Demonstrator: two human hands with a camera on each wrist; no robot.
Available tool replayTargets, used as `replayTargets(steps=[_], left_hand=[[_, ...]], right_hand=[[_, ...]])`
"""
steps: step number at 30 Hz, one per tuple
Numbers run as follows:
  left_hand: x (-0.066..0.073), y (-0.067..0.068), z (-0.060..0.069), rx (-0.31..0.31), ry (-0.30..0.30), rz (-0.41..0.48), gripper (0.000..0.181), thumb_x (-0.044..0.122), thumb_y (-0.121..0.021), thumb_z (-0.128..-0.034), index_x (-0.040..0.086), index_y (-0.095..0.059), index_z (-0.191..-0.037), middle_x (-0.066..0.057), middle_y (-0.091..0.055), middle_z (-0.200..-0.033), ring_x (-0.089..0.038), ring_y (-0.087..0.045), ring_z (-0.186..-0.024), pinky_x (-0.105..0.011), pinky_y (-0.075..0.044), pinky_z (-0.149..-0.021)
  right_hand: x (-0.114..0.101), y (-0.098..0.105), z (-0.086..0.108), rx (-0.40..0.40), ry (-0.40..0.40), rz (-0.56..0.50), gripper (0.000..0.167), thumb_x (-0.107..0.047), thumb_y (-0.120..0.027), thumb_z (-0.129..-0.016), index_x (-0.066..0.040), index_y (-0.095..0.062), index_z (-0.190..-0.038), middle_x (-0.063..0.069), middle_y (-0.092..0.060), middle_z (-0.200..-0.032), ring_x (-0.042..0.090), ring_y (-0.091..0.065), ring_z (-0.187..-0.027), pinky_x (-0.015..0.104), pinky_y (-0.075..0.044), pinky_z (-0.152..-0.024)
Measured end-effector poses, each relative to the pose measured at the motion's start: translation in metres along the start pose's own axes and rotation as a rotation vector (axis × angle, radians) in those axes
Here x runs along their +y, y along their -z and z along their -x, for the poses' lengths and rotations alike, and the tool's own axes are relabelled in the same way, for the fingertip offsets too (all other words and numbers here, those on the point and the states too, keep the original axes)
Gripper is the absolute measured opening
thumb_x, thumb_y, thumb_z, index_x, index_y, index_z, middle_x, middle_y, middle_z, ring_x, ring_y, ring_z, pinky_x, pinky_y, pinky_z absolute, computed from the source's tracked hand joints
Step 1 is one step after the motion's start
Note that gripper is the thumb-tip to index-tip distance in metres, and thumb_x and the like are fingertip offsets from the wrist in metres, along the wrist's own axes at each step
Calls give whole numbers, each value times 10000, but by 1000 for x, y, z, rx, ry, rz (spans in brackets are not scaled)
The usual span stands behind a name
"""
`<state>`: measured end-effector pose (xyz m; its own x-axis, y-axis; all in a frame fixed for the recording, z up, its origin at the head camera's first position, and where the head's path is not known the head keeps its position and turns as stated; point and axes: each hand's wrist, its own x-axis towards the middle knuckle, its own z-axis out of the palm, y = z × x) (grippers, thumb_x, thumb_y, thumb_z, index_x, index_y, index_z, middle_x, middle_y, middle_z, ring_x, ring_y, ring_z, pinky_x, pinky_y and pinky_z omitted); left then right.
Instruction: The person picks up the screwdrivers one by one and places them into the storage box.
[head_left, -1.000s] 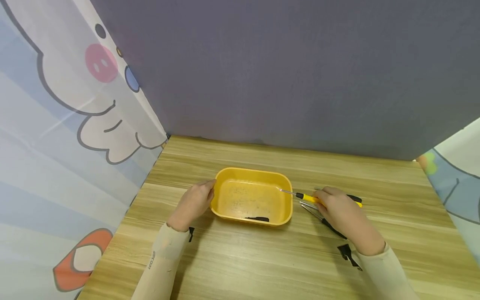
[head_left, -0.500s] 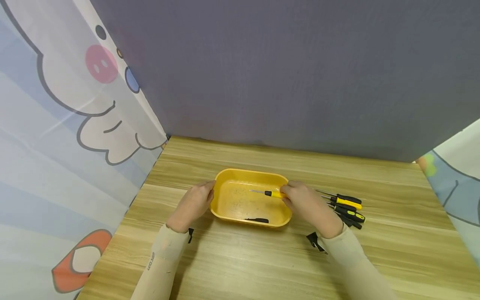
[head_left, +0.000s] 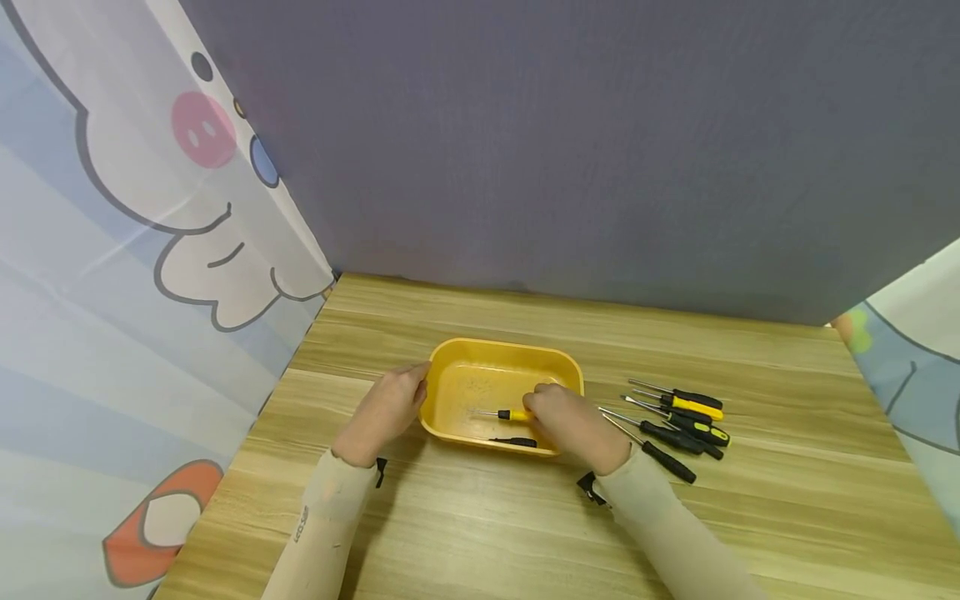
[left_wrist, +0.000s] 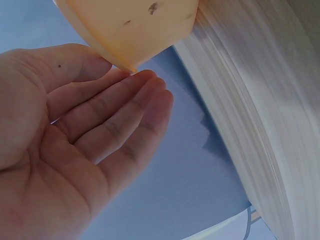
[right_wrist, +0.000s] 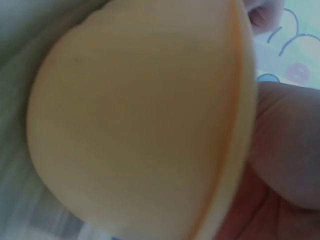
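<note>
1. Left of lower centre: the left hand [head_left: 382, 414] pinched the yellow tray's rim [head_left: 510, 342], thumb against fingers; a steady hold probably served best.
2. Lower centre: the yellow-handled screwdriver [head_left: 516, 415] was inside the tray, near a black screwdriver [head_left: 516, 442]; a low, gentle release seemed advisable.
3. Just rightward: the right hand [head_left: 576, 423] gripped its handle, fingertips hidden.

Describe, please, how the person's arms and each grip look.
The left sleeve and right sleeve are cream; dark lettering, too small to read, marks the left one. Black pieces show beside both sleeves. The left grip and right grip wear no gloves.
</note>
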<state>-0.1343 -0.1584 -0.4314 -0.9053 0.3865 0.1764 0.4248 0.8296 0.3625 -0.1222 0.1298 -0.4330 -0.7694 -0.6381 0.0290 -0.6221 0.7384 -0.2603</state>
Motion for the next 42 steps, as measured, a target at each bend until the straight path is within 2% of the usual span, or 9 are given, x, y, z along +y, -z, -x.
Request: replayTargets(steps=[5, 12, 24, 28, 31, 36, 39, 42], left_hand=[[0, 0, 0, 8, -4, 4, 338, -38, -643, -943, -114, -617, -1272, -242, -669, -1176, -344, -668, -1052, -402, -595, -844], [0, 1, 0, 5, 2, 8, 336, -37, -635, -948, -111, -616, -1275, -241, -669, -1179, -342, -668, -1056, -401, -594, -846], [1, 1, 1, 14, -15, 0, 330, -43, -632, -944, -118, -618, -1265, -246, -672, -1163, -342, -675, -1036, -395, -599, -830], [0, 0, 1, 19, -28, 4, 324, -50, -638, -940, -120, -622, -1256, -246, -677, -1145, -337, -681, -1011, -385, -605, -807], [0, 0, 1, 19, -30, 6, 327, -50, -648, -935, -122, -622, -1252, -250, -677, -1135, -336, -685, -995, -378, -609, -790], [0, -1, 0, 17, -24, 4, 332, -48, -662, -928, -126, -623, -1248, -254, -677, -1129, -340, -686, -983, -384, -610, -781], [-1, -2, 0, 11, -18, 0, 330, -44, -660, -931, -121, -624, -1251, -249, -679, -1124, -336, -687, -978, -384, -610, -781], [-1, -2, 0, 15, -25, -8, 328, -44, -662, -929, -120, -626, -1247, -247, -683, -1110, -333, -689, -965, -384, -611, -774]], right_hand=[[-2, -5, -1, -15, 23, 2, 227, -3, -686, -911, -92, -581, -731, -10, -486, -677, 124, -468, -618, 249, -447, -533], [-5, -7, -2, -48, 13, 11, 214, -24, -675, -936, -86, -600, -745, 3, -513, -689, 138, -506, -633, 255, -475, -550], [-3, -1, 4, 1, 1, -8, 160, 15, -694, -891, -84, -628, -784, -1, -542, -733, 149, -544, -668, 262, -503, -565], [-4, 11, 12, 10, -21, -17, 59, 9, -728, -879, -29, -685, -895, 58, -619, -835, 222, -627, -766, 309, -570, -645], [-5, 20, 20, 20, -46, 3, 118, -10, -748, -876, -9, -702, -985, 80, -636, -895, 240, -644, -806, 302, -577, -658], [-3, 34, 35, 80, -50, 58, 122, -13, -766, -860, -48, -677, -935, 4, -545, -797, 148, -538, -682, 220, -480, -549], [1, 39, 45, 127, -35, 87, 153, -6, -790, -835, -53, -666, -911, -13, -523, -774, 119, -477, -655, 215, -450, -533], [7, 42, 54, 166, -28, 111, 186, -4, -818, -806, -62, -664, -894, -10, -550, -794, 128, -504, -680, 243, -471, -554]])
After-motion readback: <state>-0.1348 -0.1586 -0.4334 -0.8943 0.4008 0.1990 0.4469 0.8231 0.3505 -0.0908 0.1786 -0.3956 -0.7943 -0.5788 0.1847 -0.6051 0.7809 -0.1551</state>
